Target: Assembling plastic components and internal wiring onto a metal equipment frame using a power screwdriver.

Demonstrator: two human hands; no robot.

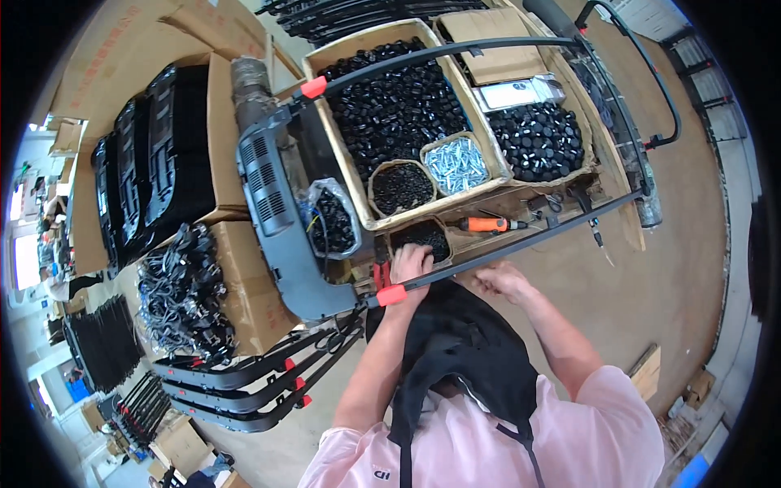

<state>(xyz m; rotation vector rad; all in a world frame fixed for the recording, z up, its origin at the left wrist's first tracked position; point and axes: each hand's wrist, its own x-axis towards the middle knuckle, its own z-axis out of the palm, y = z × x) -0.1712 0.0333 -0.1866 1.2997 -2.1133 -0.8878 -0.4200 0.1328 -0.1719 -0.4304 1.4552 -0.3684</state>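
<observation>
My left hand [412, 261] reaches over the near edge of a small box of tiny black parts [429, 237]. Its fingers are bent together at the box, and anything between them is hidden. To the right, my right hand [502, 281] is curled just below the near rail of a black tubular frame [521, 241]; what its fingers pinch, if anything, is too small to make out. The frame lies across the workbench, with red corner pieces [392, 294] and a grey vented panel [272, 203] at its left end. Beside my left hand are red-handled pliers [381, 276].
An orange power screwdriver [486, 224] and scissors [554, 202] lie behind the near rail. Further back stand a large box of black caps [390, 98], a tray of silver screws [456, 165] and more round black knobs [537, 142]. Cartons with black panels [163, 154] and cables [185, 293] stand left.
</observation>
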